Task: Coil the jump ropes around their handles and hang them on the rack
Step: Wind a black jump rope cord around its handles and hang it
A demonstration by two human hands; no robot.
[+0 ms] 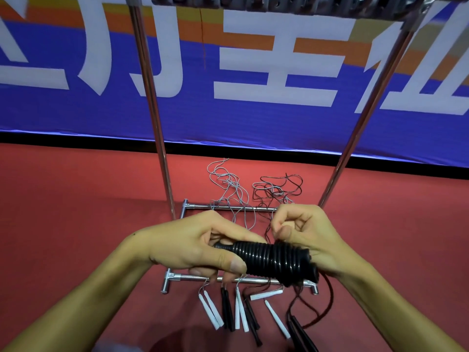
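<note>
A black jump rope (269, 260) is wound in tight coils around its paired black handles, held level in front of me. My left hand (195, 246) grips the bare left end of the handles. My right hand (302, 233) pinches the thin black cord just above the coil, while its palm backs the bundle's right end. A loose length of cord (327, 301) hangs from the right end to the floor. The chrome rack (152, 97) stands straight ahead, its two uprights rising to a top bar with hooks (279, 3).
On the red floor by the rack's base bars (228, 207) lie several uncoiled ropes: white handles (210, 311) and black handles (227, 309) near me, tangled grey cords (228, 184) and black cords (279, 186) beyond. A blue banner wall (253, 118) stands behind the rack.
</note>
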